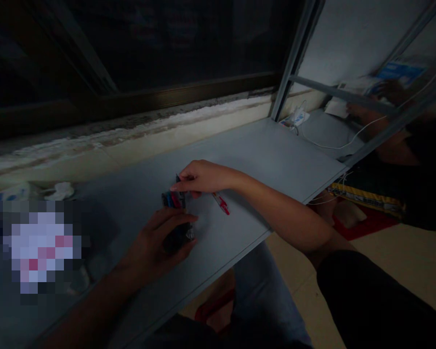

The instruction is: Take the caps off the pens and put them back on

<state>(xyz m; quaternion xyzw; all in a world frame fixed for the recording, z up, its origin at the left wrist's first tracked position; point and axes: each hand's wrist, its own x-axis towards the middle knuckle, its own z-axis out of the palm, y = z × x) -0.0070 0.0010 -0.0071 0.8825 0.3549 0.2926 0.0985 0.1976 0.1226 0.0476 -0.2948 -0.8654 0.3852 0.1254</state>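
Observation:
My right hand (201,177) pinches a thin dark pen (179,186) upright at the edge of a small bunch of coloured markers (172,199) lying on the grey desk top (240,155). A red-and-clear pen (221,203) lies just beyond that hand's wrist side, not touched. My left hand (156,242) curls around a dark object (178,237) with a small metal part showing. I cannot tell what that object is, since the fingers and the dim light hide most of it.
A dark window with a stained sill (131,126) runs along the desk's far side. Left, a pixelated patch (39,247) covers something. Beyond a metal frame (298,63), a person's hand (359,111) holds white paper, near a white cable (334,145). My knees lie below the desk.

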